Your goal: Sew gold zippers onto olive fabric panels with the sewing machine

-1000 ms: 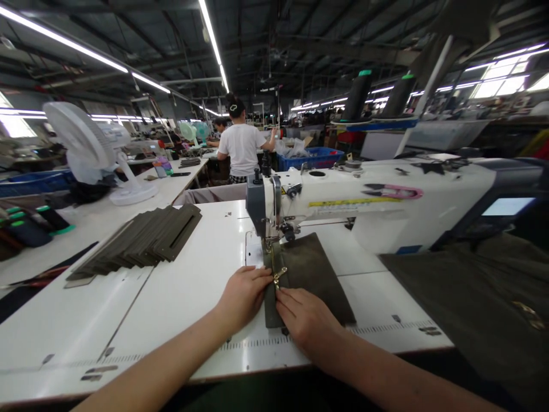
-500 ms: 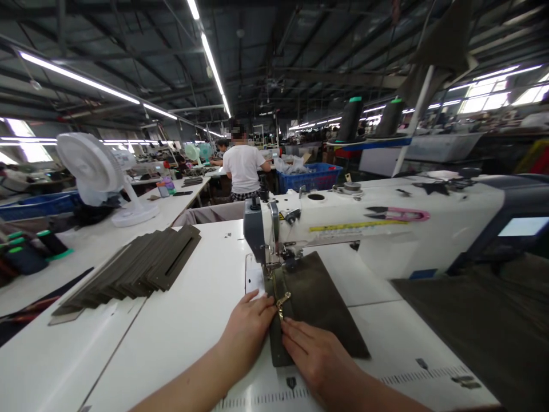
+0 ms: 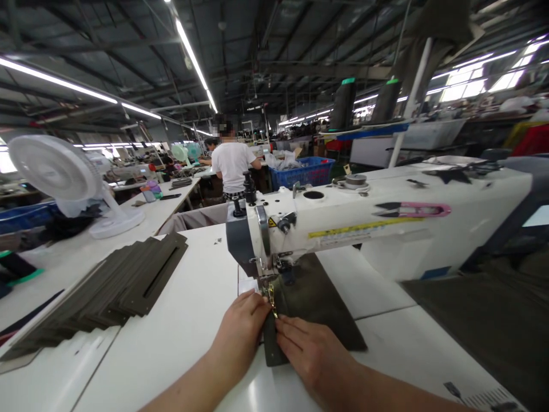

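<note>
A dark olive panel [image 3: 315,303] lies on the white table, its far end under the sewing machine head [image 3: 261,240]. A gold-coloured zipper [image 3: 271,298] runs along it toward the presser foot. My left hand [image 3: 242,323] has its fingers bent and pressed together at the zipper's left edge, close to the foot. Lower down on the right, my right hand [image 3: 313,349] keeps its fingers together, pressing their tips onto the panel beside the zipper. Both thumbs are mostly hidden.
Left of the machine lies a fanned stack of dark slotted panels [image 3: 115,286]. Farther back stand a white fan [image 3: 55,169] and a blue basket [image 3: 302,173]. Pink-handled thread snips [image 3: 416,209] rest on the machine arm. A person in a white shirt [image 3: 234,166] is beyond.
The view has shifted and come closer to the machine. The zipper pull, turned out to the right before, now lies more in line with the zipper. Both hands stay on the work, nearer the presser foot.
</note>
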Available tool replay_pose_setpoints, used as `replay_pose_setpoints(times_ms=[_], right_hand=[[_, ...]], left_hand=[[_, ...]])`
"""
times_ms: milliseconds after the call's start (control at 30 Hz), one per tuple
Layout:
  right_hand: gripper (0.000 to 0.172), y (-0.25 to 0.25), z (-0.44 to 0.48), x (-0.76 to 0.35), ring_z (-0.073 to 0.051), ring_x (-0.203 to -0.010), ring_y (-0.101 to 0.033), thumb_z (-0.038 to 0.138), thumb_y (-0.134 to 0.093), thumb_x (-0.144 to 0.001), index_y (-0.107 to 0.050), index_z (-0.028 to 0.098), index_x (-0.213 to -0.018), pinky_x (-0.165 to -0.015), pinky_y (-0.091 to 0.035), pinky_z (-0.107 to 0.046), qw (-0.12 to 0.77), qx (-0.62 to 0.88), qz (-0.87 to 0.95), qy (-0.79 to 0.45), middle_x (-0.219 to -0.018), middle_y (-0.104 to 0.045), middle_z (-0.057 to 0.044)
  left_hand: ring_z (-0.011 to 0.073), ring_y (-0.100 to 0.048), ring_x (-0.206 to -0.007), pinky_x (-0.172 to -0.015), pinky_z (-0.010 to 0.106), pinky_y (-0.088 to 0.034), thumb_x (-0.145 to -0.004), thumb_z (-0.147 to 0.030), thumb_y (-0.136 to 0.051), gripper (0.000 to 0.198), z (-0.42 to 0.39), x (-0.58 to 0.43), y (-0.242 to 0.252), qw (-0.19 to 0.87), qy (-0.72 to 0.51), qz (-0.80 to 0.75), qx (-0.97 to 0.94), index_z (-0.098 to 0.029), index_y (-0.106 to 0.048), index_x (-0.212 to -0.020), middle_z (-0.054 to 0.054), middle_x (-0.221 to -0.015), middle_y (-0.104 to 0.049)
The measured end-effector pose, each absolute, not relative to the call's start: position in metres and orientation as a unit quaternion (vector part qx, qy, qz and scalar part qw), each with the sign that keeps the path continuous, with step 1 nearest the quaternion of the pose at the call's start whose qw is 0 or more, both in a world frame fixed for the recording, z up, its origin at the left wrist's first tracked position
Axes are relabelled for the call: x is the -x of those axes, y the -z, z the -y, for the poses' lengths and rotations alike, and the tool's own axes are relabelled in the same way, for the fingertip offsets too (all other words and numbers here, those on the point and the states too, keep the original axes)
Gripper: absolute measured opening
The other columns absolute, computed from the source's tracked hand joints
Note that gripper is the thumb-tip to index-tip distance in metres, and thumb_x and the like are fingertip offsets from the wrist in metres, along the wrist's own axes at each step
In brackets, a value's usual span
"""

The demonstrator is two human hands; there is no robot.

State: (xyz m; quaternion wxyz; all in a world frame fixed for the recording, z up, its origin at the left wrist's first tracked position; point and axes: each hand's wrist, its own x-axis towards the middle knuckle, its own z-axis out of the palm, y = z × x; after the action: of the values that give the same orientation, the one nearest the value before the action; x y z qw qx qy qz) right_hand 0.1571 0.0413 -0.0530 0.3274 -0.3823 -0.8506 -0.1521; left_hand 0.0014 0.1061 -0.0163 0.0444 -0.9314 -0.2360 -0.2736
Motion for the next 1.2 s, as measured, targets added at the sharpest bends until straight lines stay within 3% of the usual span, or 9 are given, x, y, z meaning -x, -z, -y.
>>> replay_pose_setpoints(times_ms=[233, 367, 467, 667, 800, 967, 1100, 1200], right_hand=[[0.026, 0.047, -0.048, -0.156, -0.019, -0.089, -0.06, 0.002, -0.041, -0.079, -0.065, 0.006, -0.089, -0.084, -0.048, -0.026, 0.343, 0.395, 0.839, 0.151, -0.093, -0.067, -0.013], [0.015, 0.021, -0.041, -0.167, -0.019, -0.088, -0.058, 0.021, -0.053, -0.08, -0.065, 0.013, -0.085, -0.083, -0.047, -0.028, 0.337, 0.409, 0.848, -0.025, -0.091, -0.066, -0.008], [0.024, 0.005, -0.049, -0.174, -0.016, -0.078, -0.057, 0.026, -0.042, -0.088, -0.063, 0.019, -0.079, -0.074, -0.046, -0.028, 0.333, 0.474, 0.808, -0.11, -0.079, -0.064, -0.004], [0.017, 0.019, -0.09, -0.16, -0.027, -0.095, -0.054, 0.026, -0.055, -0.077, -0.064, 0.018, -0.09, -0.079, -0.039, -0.038, 0.277, 0.612, 0.741, -0.014, -0.095, -0.063, -0.01], [0.016, 0.03, -0.099, -0.154, -0.027, -0.088, -0.056, 0.03, -0.06, -0.073, -0.062, 0.018, -0.083, -0.076, -0.038, -0.037, 0.298, 0.629, 0.718, -0.012, -0.086, -0.063, -0.008], [0.003, 0.034, -0.094, -0.155, -0.02, -0.08, -0.056, 0.018, -0.055, -0.074, -0.057, 0.017, -0.075, -0.071, -0.039, -0.03, 0.318, 0.643, 0.696, -0.02, -0.078, -0.061, -0.004], [0.012, 0.036, -0.096, -0.155, -0.022, -0.082, -0.057, 0.024, -0.058, -0.073, -0.059, 0.017, -0.082, -0.072, -0.038, -0.031, 0.31, 0.649, 0.694, -0.038, -0.081, -0.062, -0.005], [0.015, 0.034, -0.102, -0.153, -0.027, -0.085, -0.056, 0.029, -0.058, -0.074, -0.06, 0.015, -0.077, -0.075, -0.037, -0.036, 0.298, 0.662, 0.686, -0.051, -0.08, -0.063, -0.01]], left_hand=[[0.0198, -0.056, -0.076, -0.068, 0.033, -0.052, -0.081, -0.009, -0.045, 0.016, -0.114, -0.002, 0.019, 0.018, 0.246, 0.265, 0.932, -0.016, -0.059, -0.084, 0.008, -0.082, -0.057], [0.0183, -0.056, -0.08, -0.07, 0.031, -0.051, -0.082, -0.011, -0.044, 0.018, -0.109, 0.002, 0.018, -0.033, 0.22, 0.302, 0.927, -0.017, -0.059, -0.09, 0.007, -0.088, -0.056], [0.019, -0.056, -0.084, -0.074, 0.032, -0.051, -0.082, -0.012, -0.044, 0.02, -0.104, 0.004, 0.016, -0.046, 0.202, 0.318, 0.925, -0.017, -0.059, -0.094, 0.007, -0.091, -0.056], [0.022, -0.057, -0.089, -0.082, 0.038, -0.05, -0.076, -0.006, -0.042, 0.028, -0.096, 0.007, 0.017, -0.02, 0.211, 0.321, 0.923, -0.013, -0.06, -0.097, 0.011, -0.094, -0.059], [0.0219, -0.058, -0.089, -0.082, 0.039, -0.05, -0.076, -0.006, -0.042, 0.031, -0.089, 0.009, 0.019, -0.021, 0.232, 0.328, 0.916, -0.014, -0.06, -0.1, 0.011, -0.097, -0.06], [0.0214, -0.057, -0.092, -0.083, 0.037, -0.051, -0.078, -0.005, -0.041, 0.03, -0.086, 0.009, 0.02, -0.031, 0.268, 0.321, 0.908, -0.016, -0.061, -0.097, 0.01, -0.099, -0.061], [0.022, -0.057, -0.094, -0.086, 0.039, -0.049, -0.078, -0.006, -0.043, 0.029, -0.089, 0.007, 0.019, -0.041, 0.241, 0.313, 0.918, -0.016, -0.06, -0.1, 0.01, -0.099, -0.061], [0.0221, -0.056, -0.093, -0.086, 0.041, -0.048, -0.078, -0.005, -0.042, 0.03, -0.091, 0.007, 0.018, -0.05, 0.228, 0.312, 0.921, -0.015, -0.059, -0.101, 0.011, -0.099, -0.06]])
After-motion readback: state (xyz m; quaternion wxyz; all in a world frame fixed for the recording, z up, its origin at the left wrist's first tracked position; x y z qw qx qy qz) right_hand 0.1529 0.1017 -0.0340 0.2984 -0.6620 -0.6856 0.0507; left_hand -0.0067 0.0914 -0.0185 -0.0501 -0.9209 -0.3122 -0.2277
